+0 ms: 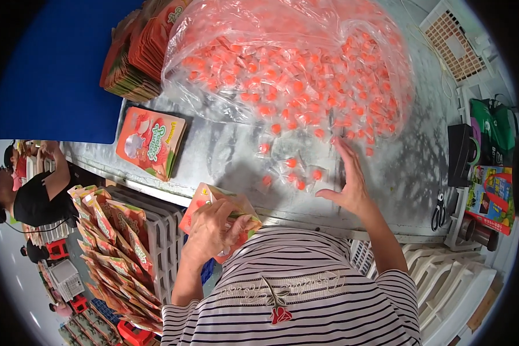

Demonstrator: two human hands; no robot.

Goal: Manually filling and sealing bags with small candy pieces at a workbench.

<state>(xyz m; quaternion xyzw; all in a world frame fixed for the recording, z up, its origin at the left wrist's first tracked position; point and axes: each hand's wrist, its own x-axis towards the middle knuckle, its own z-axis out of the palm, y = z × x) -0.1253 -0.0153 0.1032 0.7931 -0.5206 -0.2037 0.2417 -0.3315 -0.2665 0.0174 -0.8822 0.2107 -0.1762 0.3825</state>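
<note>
My left hand [213,229] grips a red and pink packaging pouch [236,199] at the table's near edge, its fingers wrapped over the printed face. To the right, my right hand [352,187] is spread with thumb and fingers apart and holds nothing. Between the hands lie several small individually wrapped orange-red candies [291,164] on the grey table. Just beyond them, a large clear plastic bag [213,109] lies open, heaped with more of these wrapped candies [305,98]. Whether the pouch holds anything cannot be seen.
A small stack of flat pouches [147,141] lies on the table at left, with taller stacks [138,52] behind. Filled-looking pouches [115,248] stand in a white crate [167,230] at lower left. Scissors [439,212] and a black holder [460,155] sit at right. Other people [37,196] work far left.
</note>
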